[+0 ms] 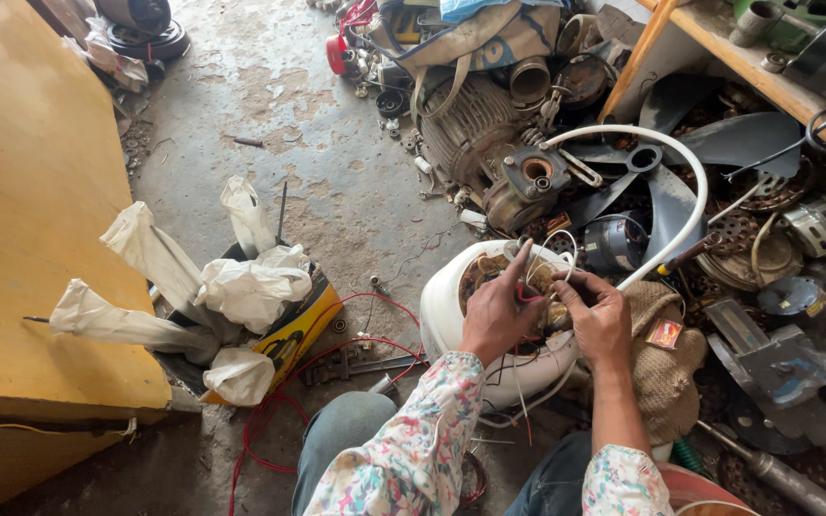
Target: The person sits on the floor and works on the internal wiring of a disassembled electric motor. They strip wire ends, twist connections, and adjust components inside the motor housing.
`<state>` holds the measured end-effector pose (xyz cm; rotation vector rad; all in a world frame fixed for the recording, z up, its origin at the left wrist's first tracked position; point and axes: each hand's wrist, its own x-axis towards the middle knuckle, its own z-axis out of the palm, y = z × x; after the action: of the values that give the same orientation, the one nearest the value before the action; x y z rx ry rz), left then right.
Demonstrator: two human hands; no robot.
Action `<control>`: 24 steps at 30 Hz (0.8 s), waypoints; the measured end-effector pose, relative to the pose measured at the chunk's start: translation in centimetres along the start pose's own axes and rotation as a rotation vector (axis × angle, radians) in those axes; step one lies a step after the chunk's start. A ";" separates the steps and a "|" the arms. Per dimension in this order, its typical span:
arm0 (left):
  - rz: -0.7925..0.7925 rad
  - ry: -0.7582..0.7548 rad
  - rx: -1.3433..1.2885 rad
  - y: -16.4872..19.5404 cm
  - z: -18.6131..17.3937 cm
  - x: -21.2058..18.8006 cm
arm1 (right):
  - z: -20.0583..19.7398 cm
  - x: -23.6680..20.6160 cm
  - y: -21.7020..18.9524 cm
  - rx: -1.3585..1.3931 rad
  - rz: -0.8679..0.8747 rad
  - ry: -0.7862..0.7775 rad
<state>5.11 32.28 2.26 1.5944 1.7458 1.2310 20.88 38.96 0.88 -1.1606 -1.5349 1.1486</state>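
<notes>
Head view, looking down at a concrete workshop floor crowded with scrap parts.

Left hand: fingers curled and pinched narrow on thin white and red wires that loop up out of the round white-cased motor with copper windings showing inside. One finger points up and away from the pinch.

Right hand: fingers bent close, gripping the same cluster of wires from the other side. Fingertips of both hands nearly meet over the open top of the motor.

The motor sits directly beneath and between the hands, just ahead of the person's knees, leaning against a brown knitted cloth on its right. A white curved tube arcs over it from behind.

Loose red wire trails across the floor to the left of the motor, past a grey metal wrench.

Further left: a yellow and black box stuffed with crumpled white rags, set against a yellow wooden cabinet.

Behind the motor: a grey ribbed electric motor housing and dark grey fan blades.
</notes>
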 end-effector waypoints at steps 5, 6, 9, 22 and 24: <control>0.022 0.094 -0.113 -0.4 0.6 0.2 | 0.2 -0.8 -0.3 -0.031 -0.092 -0.048; 0.071 0.141 -0.096 -0.4 0.7 0.0 | 0.2 -0.9 -0.4 -0.031 -0.098 -0.060; 0.120 0.194 -0.006 -0.2 1.0 -0.4 | 0.1 -1.1 -0.5 -0.059 -0.141 -0.097; 0.323 0.175 0.245 -1.5 1.4 -1.2 | 0.0 -1.6 0.2 -0.065 -0.175 -0.012; 0.332 0.195 0.235 -2.2 1.7 -1.0 | 0.1 -1.2 1.0 -0.024 -0.206 -0.043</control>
<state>5.59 31.96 -0.64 2.0247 1.8534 1.4156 21.19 37.93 -0.22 -0.9731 -1.6629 1.0245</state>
